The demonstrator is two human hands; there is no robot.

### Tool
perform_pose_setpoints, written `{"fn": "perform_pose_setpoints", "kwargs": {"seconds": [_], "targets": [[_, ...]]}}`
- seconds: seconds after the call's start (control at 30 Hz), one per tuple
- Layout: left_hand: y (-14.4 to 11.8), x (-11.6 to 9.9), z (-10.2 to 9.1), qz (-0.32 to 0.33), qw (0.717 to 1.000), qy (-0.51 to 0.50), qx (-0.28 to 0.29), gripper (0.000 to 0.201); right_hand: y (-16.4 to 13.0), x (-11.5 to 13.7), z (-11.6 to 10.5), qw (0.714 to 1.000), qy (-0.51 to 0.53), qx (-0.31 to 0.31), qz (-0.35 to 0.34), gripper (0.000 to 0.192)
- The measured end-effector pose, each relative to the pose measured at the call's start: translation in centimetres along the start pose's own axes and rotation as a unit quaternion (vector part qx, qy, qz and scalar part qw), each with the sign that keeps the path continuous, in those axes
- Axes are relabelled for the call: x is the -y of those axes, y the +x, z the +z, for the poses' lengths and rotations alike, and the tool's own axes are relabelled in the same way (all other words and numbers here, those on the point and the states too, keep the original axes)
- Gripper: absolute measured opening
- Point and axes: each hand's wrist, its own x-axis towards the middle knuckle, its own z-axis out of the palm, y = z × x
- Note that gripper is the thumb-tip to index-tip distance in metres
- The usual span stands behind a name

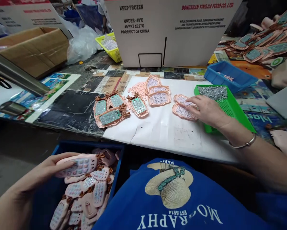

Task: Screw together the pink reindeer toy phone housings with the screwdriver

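My left hand (59, 163) is closed round a pink toy phone (82, 164) with brown antlers and pale buttons, above a blue bin (120, 166) of similar toy phones (99, 193). On the white sheet to the right, my right hand (207, 110) has its fingers closed at the edge of a pink phone shell (183, 100) with a lilac button pad. Another such shell (183, 111) lies partly under it. More lilac-pad shells (159, 98) lie left of that hand. Several antlered shells with green circuit boards (138, 106) sit further left.
A green basket (239, 116) holding silvery screws (212, 92) stands beside my right forearm. Behind it is a blue tray (229, 75) with small pink parts. White cartons (172, 35) rise at the back. A heap of shells (272, 40) lies far right; a metal tube (16, 75) leans left.
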Motion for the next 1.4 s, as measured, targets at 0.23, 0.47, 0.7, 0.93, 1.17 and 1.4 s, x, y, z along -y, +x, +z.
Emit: {"fn": "perform_pose_setpoints", "kwargs": {"seconds": [0.23, 0.47, 0.7, 0.93, 1.17, 1.4], "targets": [[1.4, 0.1, -1.6, 0.043, 0.993, -0.009, -0.107, 0.052, 1.4, -0.8, 1.3, 0.988, -0.092, 0.119, 0.038, 0.048], [3.9, -10.2, 0.7, 0.274, 0.934, 0.052, -0.225, 0.040, 2.9, -0.9, 1.5, 0.982, -0.073, 0.163, 0.063, 0.056], [10.5, -13.1, 2.2, 0.354, 0.853, 0.339, -0.179, 0.061, 2.4, -1.3, 1.9, 0.992, -0.046, 0.102, 0.053, 0.063], [10.9, -13.7, 2.2, 0.281, 0.921, 0.239, -0.126, 0.081, 1.3, 2.4, 1.1, 0.995, 0.050, -0.082, -0.034, 0.042], [8.7, -14.9, 3.5, 0.191, 0.977, -0.094, -0.016, 0.069, -2.1, 9.9, 1.3, 0.936, 0.334, -0.066, -0.086, 0.026], [5.2, -18.2, 12.3, 0.212, 0.909, -0.349, 0.087, 0.057, -3.5, 13.5, 3.0, 0.654, 0.739, 0.136, 0.084, 0.063]]}}
